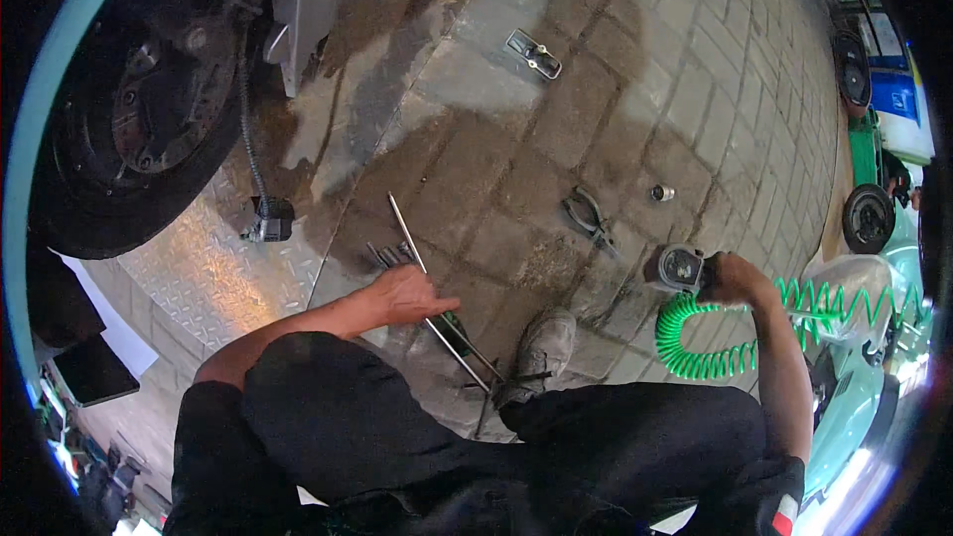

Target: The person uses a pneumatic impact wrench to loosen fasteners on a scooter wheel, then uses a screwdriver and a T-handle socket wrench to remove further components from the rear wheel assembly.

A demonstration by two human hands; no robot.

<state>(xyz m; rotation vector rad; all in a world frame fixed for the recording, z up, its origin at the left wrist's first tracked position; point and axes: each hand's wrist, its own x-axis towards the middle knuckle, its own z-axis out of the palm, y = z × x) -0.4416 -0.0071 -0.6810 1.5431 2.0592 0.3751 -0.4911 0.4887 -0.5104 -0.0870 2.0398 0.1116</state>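
Note:
My left hand (pixel 405 295) is closed over a bundle of long metal T-handle wrenches (pixel 462 347) lying slanted by my shoe. Its thumb or a finger sticks out to the right, and rod ends show beyond the knuckles. A slim bright rod (pixel 405 228) runs past that hand. In my right hand (pixel 737 281) is a grey air impact wrench (pixel 677 266), with its round end facing left. From it trails a green coiled air hose (pixel 695 347). Pliers (pixel 591 221) with dark handles and a short metal socket (pixel 662 194) lie on the paving between the hands.
A dark wheel hub with a tyre (pixel 149 119) stands at the left, a cable with a black block (pixel 268 218) hanging beside it. Below is a steel tread plate (pixel 218 263). Farther off lies a small metal bracket (pixel 534 55). My shoe (pixel 546 342) is near the wrenches.

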